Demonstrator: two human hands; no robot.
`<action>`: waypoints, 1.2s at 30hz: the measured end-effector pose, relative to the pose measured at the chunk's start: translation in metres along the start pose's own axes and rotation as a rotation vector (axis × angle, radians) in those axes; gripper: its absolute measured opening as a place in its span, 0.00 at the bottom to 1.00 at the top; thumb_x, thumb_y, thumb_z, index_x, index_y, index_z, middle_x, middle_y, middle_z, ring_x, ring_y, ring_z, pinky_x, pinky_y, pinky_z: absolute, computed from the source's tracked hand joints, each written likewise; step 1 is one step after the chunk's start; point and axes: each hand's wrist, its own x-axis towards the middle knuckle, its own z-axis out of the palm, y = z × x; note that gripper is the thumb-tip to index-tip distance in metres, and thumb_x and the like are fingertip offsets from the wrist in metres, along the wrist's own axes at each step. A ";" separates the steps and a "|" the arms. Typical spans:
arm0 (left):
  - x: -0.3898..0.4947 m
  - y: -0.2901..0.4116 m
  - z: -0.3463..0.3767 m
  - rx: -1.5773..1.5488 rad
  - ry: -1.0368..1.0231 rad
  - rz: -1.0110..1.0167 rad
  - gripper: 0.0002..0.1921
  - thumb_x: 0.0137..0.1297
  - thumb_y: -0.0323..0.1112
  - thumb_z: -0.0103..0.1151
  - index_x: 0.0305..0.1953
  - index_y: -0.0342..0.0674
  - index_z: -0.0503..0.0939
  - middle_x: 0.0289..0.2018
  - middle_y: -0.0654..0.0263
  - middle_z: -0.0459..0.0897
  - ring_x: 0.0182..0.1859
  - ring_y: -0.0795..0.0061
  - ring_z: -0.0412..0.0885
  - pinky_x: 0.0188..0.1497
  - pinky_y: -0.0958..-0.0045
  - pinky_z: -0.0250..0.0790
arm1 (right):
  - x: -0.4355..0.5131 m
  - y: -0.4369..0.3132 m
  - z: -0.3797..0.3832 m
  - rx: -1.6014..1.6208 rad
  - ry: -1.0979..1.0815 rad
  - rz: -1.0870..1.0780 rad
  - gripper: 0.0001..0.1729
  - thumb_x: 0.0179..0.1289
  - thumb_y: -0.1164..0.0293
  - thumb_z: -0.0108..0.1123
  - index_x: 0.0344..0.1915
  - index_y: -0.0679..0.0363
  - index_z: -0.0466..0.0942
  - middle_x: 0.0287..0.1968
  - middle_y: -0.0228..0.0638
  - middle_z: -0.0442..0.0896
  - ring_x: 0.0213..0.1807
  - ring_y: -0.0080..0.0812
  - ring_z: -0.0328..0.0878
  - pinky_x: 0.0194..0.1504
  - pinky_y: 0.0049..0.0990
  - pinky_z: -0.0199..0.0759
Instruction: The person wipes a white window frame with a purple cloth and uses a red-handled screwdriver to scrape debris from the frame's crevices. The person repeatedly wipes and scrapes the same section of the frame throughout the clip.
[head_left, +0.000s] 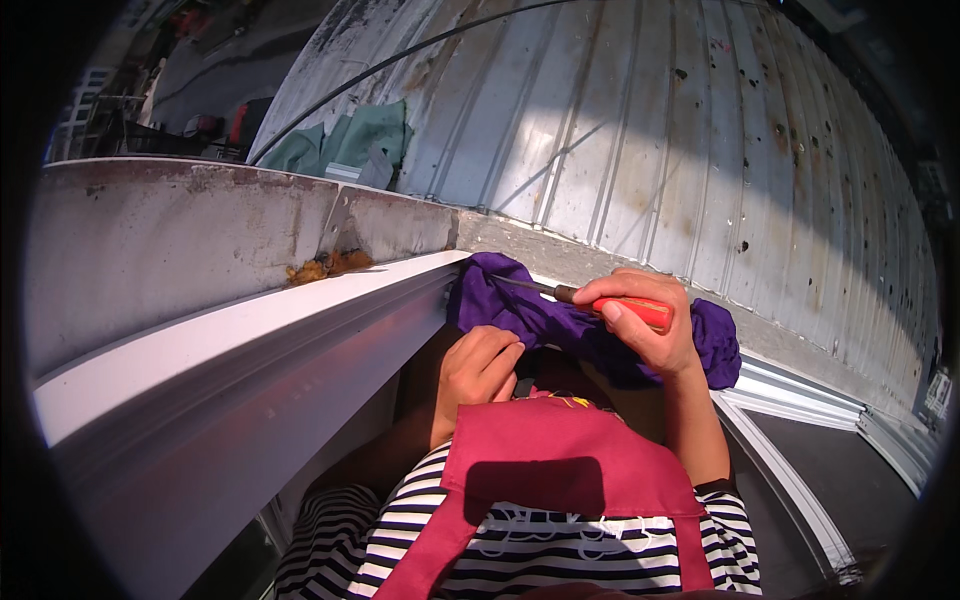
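Observation:
A purple cloth (499, 292) lies bunched along the white window frame, its far left part in the frame's corner. My right hand (645, 319) grips a screwdriver by its red handle (637, 309); the thin metal shaft points left, with its tip against the cloth. Beside the cloth's near left edge is my left hand (480, 367), fingers curled, apparently pinching the cloth's edge; the fingertips are partly hidden. More of the cloth passes beneath my right wrist and ends in a crumpled bundle on the right.
Past the frame runs a concrete ledge (540, 238), then a corrugated metal roof (585, 135) with a black cable (405, 56) and green fabric (367, 139). A white frame rail (247, 315) and a wall with orange-brown foam (326, 268) stand left. At right is a window panel (825, 465).

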 end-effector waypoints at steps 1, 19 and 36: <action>-0.001 -0.003 0.000 -0.025 0.010 0.000 0.18 0.43 0.23 0.65 0.41 0.28 0.81 0.40 0.53 0.82 0.42 0.53 0.82 0.42 0.59 0.75 | 0.005 0.003 0.003 -0.004 -0.010 -0.010 0.10 0.64 0.75 0.61 0.42 0.63 0.87 0.35 0.39 0.88 0.35 0.30 0.84 0.40 0.26 0.76; 0.011 -0.018 0.001 -0.191 0.053 -0.053 0.16 0.44 0.22 0.63 0.39 0.28 0.81 0.38 0.53 0.83 0.39 0.53 0.82 0.41 0.60 0.74 | 0.019 0.044 0.057 0.154 0.110 -0.227 0.08 0.62 0.79 0.62 0.40 0.63 0.87 0.45 0.43 0.87 0.49 0.37 0.86 0.52 0.30 0.79; 0.016 -0.018 0.007 -0.357 -0.120 -0.008 0.16 0.41 0.16 0.62 0.38 0.27 0.83 0.38 0.53 0.86 0.42 0.53 0.85 0.44 0.62 0.80 | -0.025 -0.006 -0.043 -0.038 0.113 0.189 0.09 0.63 0.78 0.58 0.34 0.68 0.87 0.34 0.44 0.86 0.42 0.38 0.88 0.49 0.33 0.82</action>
